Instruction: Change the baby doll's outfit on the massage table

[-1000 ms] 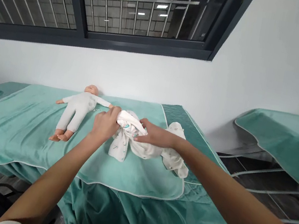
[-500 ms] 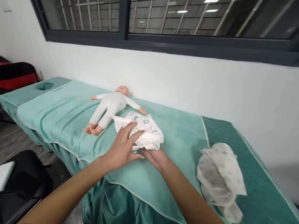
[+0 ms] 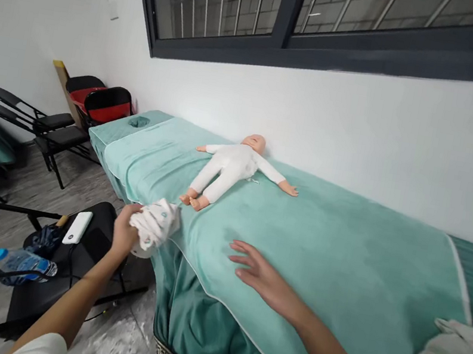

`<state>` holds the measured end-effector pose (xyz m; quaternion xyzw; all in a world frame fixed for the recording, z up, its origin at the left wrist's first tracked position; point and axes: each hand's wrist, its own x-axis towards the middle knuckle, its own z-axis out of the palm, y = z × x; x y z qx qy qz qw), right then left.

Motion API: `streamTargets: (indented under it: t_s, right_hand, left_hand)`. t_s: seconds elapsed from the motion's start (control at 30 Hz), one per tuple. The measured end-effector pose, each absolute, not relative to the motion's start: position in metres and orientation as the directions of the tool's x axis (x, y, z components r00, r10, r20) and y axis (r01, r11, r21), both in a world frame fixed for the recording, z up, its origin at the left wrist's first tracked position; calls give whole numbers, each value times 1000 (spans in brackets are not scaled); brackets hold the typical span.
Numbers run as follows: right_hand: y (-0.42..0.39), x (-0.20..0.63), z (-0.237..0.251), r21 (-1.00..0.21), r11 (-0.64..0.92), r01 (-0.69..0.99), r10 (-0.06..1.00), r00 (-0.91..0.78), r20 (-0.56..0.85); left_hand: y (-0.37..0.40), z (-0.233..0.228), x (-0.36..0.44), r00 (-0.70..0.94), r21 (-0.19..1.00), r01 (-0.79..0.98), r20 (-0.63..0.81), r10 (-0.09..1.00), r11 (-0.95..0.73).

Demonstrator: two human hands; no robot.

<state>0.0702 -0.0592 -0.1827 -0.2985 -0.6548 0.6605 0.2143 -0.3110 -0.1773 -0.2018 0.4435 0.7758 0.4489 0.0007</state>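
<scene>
- The left hand (image 3: 123, 235) has its fingers curled tight around a bunched white printed garment (image 3: 154, 225); the bundle hangs just off the near edge of the teal bed cover (image 3: 340, 261)
- The right hand (image 3: 257, 271) lies flat on the cover, fingers spread wide, holding nothing
- The baby doll (image 3: 231, 167) lies at one o'clock from the garment; near, apart

No readable text, label, brand or number anywhere — bottle label too small to make out.
</scene>
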Motion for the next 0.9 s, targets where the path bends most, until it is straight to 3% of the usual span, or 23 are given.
streamTargets:
  t_s: [0.1, 0.2, 0.27, 0.4, 0.67, 0.8, 0.9]
  right_hand:
    - [-58, 104, -192, -983, -144, 118, 768, -613, -186]
    - [-59, 135, -196, -967, -245, 77, 833, -494, -250]
    - [-59, 151, -199, -958, -285, 24, 861, -433, -267]
    - [-60, 164, -204, -950, -309, -43, 891, -362, -273]
    - [-65, 161, -202, -956, -285, -65, 917, -309, -253]
    - [-69, 160, -199, -959, -273, -81, 924, -300, -238]
    - [-80, 165, -172, -984, -168, -53, 947, -287, -146]
  left_hand:
    - [-212, -211, -357, -771, 715, 594, 374, 516, 369]
    - [-246, -219, -397, -879, 652, 476, 382, 287, 590]
    - [-266, -223, -417, -897, 581, 425, 374, 236, 694]
    - [-291, -232, -434, -930, 547, 335, 322, 177, 767]
    - [-290, -260, -425, -941, 413, 328, 66, 331, 849]
    - [-282, -275, -405, -915, 364, 401, 129, 381, 840]
    - [-262, -272, -375, -783, 373, 620, 242, 573, 690]
